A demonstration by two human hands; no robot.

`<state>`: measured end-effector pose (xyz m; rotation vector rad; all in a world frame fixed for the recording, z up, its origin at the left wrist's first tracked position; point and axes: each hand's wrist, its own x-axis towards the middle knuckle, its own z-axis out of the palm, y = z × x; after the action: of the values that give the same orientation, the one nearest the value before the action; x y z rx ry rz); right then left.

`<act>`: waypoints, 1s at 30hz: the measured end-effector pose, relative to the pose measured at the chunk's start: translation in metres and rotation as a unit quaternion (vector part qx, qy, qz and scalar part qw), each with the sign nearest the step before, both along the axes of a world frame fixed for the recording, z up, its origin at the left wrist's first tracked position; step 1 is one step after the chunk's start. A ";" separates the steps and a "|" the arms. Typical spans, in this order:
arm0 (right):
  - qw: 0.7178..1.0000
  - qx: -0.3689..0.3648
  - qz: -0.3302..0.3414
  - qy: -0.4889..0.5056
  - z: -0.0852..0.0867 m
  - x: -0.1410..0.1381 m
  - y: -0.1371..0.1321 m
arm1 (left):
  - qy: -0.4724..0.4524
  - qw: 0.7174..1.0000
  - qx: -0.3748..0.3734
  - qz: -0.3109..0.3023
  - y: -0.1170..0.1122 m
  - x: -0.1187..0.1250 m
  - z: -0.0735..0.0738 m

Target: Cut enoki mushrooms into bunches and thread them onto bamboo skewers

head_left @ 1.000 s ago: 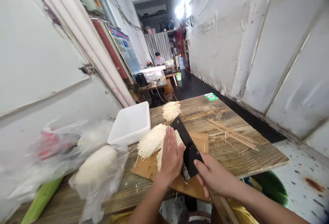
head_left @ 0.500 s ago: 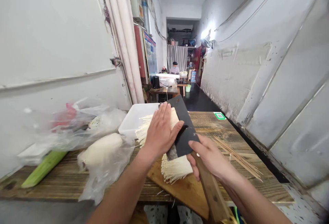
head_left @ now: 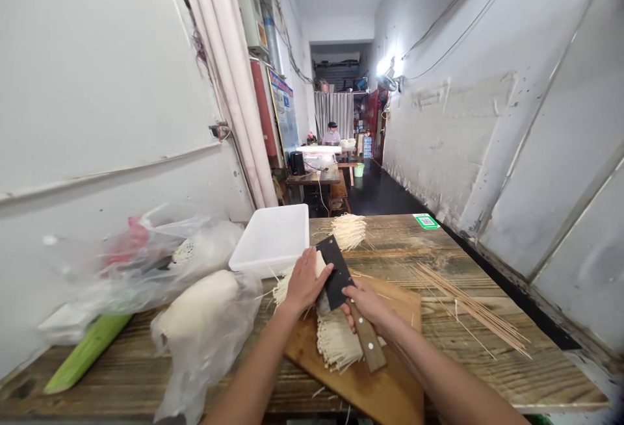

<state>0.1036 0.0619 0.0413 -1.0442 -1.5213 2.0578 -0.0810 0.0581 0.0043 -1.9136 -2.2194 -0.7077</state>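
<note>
Lower than half a second earlier, the left hand (head_left: 307, 279) and right hand (head_left: 368, 303) had sunk with the cleaver (head_left: 340, 279), baring the far bunch (head_left: 348, 230). Nearest, a cut bunch (head_left: 336, 344) of thin white mushrooms lay on the wooden board (head_left: 400, 360), partly under the cleaver. The right fingers were wrapped round its handle; the left fingers lay outstretched, not clenched, over the left bunch (head_left: 281, 290), thumb at the blade. Thin sticks (head_left: 468, 305) lay right of the board. Beyond the left hand stood a white tub (head_left: 270, 236); the far bunch lay past the cleaver's tip.
</note>
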 end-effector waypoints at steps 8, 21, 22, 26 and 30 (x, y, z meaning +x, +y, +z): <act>0.992 0.013 -0.117 0.046 -0.006 0.125 0.001 | 0.053 0.998 0.015 0.035 0.007 0.013 -0.019; 0.983 -0.129 -0.098 0.089 -0.064 0.203 -0.066 | 0.137 0.976 -0.115 -0.126 -0.051 0.136 -0.014; 0.983 -0.128 -0.094 0.090 -0.064 0.204 -0.065 | 0.148 0.975 -0.100 -0.133 -0.053 0.140 -0.020; 0.986 -0.125 -0.071 0.084 -0.061 0.208 -0.060 | 0.171 0.972 -0.060 -0.150 -0.053 0.142 -0.031; 0.986 -0.129 -0.063 0.088 -0.061 0.210 -0.056 | 0.179 0.971 -0.064 -0.148 -0.054 0.140 -0.030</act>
<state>0.3139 0.0055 -0.0194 -0.9888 -1.0970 2.2307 0.0593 0.0046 -0.0256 -2.2517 -1.8231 -0.2245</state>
